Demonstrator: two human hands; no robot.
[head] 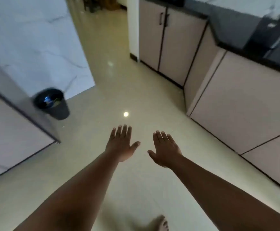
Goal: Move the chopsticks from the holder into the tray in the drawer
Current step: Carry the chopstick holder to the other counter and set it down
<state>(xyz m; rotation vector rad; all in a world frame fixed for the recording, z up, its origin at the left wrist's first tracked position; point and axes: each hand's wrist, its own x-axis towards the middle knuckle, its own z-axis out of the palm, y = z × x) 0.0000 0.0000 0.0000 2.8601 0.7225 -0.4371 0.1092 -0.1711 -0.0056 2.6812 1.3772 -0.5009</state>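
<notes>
Head view is showing my left hand [121, 144] and right hand [166, 150] spreading empty fingers; chopsticks, holder, drawer unseen, so nothing is moved.

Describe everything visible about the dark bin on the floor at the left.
The waste bin is a small round container, dark grey to black, probably plastic, tapering toward its base. It stands upright and open, without a lid, on the pale glossy floor tiles, close against the corner of the grey cabinet at the left. Something blue and some greenish scraps lie inside, blurred. Neither hand is near it.
</notes>
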